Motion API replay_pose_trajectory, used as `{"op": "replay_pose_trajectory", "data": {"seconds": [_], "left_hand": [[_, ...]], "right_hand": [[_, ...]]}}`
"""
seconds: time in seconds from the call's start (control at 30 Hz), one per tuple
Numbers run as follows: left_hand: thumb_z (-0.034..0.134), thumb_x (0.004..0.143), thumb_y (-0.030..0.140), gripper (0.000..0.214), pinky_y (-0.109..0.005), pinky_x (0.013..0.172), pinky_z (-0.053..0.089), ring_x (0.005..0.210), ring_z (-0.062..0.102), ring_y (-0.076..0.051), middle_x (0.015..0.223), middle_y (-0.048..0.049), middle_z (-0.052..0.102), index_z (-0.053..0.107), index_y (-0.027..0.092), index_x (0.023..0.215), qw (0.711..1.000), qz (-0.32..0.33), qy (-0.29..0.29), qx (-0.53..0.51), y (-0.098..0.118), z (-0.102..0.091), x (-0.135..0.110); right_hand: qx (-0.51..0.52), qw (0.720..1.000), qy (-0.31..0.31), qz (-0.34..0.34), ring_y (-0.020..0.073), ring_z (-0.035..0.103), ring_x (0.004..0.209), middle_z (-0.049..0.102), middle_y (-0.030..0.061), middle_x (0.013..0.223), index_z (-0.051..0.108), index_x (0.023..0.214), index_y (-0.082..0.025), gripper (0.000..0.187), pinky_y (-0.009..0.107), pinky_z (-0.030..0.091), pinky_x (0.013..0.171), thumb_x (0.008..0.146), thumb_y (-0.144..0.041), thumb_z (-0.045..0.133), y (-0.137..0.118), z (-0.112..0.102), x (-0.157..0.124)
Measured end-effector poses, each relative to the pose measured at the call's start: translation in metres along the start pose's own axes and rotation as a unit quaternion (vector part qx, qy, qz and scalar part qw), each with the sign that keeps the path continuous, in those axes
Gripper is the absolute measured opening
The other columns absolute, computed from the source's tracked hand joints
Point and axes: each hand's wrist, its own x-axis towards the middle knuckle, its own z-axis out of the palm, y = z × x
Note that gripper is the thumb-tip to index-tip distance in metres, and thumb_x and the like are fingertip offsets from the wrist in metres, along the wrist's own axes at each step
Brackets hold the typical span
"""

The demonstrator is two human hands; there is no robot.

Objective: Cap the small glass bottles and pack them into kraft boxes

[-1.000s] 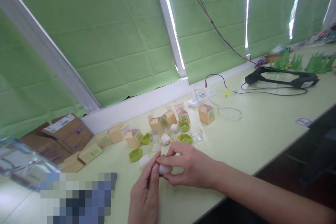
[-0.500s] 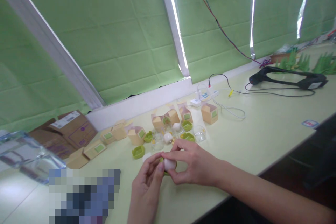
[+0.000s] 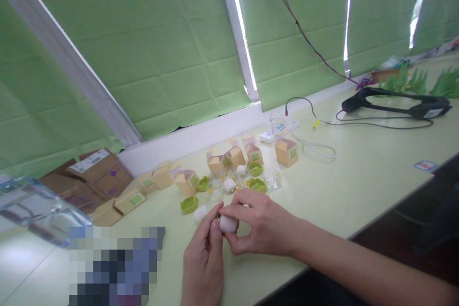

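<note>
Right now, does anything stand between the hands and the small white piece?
Nothing visible does. The right hand pinches the white piece and the left hand touches its left side. Another white lump and a green tray lie to the left of the hands on the table.

One white lump [image 3: 228, 224]: matt, soft-looking; foam or clay, cannot tell. Tabletop [image 3: 358, 172] under it: smooth pale laminate, faint sheen. Behind the lump: small boxes [image 3: 286, 152], matt tan card; green trays [image 3: 189, 204], glossy plastic; clear shell [image 3: 273, 180], shiny plastic. Far left of the lump: shipping carton [image 3: 100, 172], rough brown corrugated card.
</note>
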Motion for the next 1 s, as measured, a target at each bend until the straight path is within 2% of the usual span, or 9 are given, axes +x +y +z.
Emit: {"op": "replay_pose_trajectory", "data": {"seconds": [0.17,0.4,0.63,0.73,0.8,0.9,1.0], "left_hand": [[0.048,0.090,0.050,0.046,-0.042,0.102,0.050,0.120,0.061,-0.028,0.124,-0.0095,0.069,0.069,0.019,0.117,1.000,0.006,-0.001,0.005,0.004,-0.001,0.000],[0.049,0.089,0.053,0.048,-0.043,0.106,0.046,0.123,0.059,-0.028,0.126,-0.0091,0.068,0.069,0.020,0.117,1.000,0.004,-0.024,-0.008,0.004,-0.002,0.001],[0.050,0.089,0.054,0.049,-0.046,0.112,0.038,0.129,0.054,-0.028,0.133,-0.0078,0.064,0.066,0.022,0.123,0.998,-0.022,-0.030,-0.041,0.001,-0.005,0.001],[0.054,0.089,0.052,0.048,-0.046,0.115,0.034,0.133,0.049,-0.027,0.139,-0.0067,0.059,0.062,0.025,0.129,0.995,-0.034,-0.036,-0.083,0.000,-0.006,0.001],[0.064,0.083,0.050,0.054,-0.044,0.111,0.040,0.132,0.050,-0.029,0.140,-0.0082,0.058,0.060,0.024,0.130,0.988,-0.041,-0.053,-0.138,0.001,-0.005,0.002],[0.076,0.074,0.043,0.064,-0.039,0.103,0.049,0.128,0.055,-0.029,0.139,-0.0105,0.059,0.057,0.022,0.131,0.967,-0.062,-0.079,-0.236,0.004,-0.002,0.003],[0.081,0.069,0.039,0.064,-0.037,0.100,0.052,0.121,0.061,-0.029,0.133,-0.0121,0.063,0.059,0.020,0.127,0.956,-0.079,-0.085,-0.270,0.007,-0.002,0.004]], "right_hand": [[-0.021,1.000,0.007,0.001,0.0170,0.054,0.072,0.058,0.0054,0.077,0.069,0.089,-0.012,0.020,0.027,0.049,0.068,0.074,-0.022,0.060,-0.001,0.001,0.000],[-0.018,0.999,0.025,-0.010,0.0177,0.056,0.074,0.059,0.0062,0.079,0.069,0.098,-0.011,0.027,0.027,0.051,0.069,0.074,-0.021,0.060,0.001,-0.001,-0.001],[0.020,1.000,0.002,0.003,0.0177,0.057,0.075,0.060,0.0060,0.081,0.070,0.098,-0.014,0.023,0.028,0.051,0.069,0.077,-0.021,0.064,0.004,-0.002,-0.002],[0.050,0.998,0.009,0.026,0.0183,0.059,0.081,0.062,0.0071,0.087,0.069,0.107,-0.015,0.026,0.030,0.052,0.075,0.084,-0.027,0.066,0.008,-0.003,-0.004],[0.075,0.996,0.004,0.046,0.0185,0.060,0.087,0.064,0.0082,0.094,0.066,0.116,-0.016,0.033,0.031,0.052,0.081,0.089,-0.034,0.064,0.011,-0.004,-0.004],[0.097,0.993,-0.034,0.060,0.0184,0.062,0.095,0.066,0.0083,0.101,0.065,0.122,-0.019,0.035,0.032,0.052,0.087,0.093,-0.038,0.059,0.012,-0.009,-0.001],[0.075,0.992,-0.075,0.065,0.0196,0.062,0.101,0.068,0.0084,0.106,0.066,0.121,-0.020,0.033,0.035,0.051,0.090,0.095,-0.038,0.056,0.016,-0.020,0.006]]}}
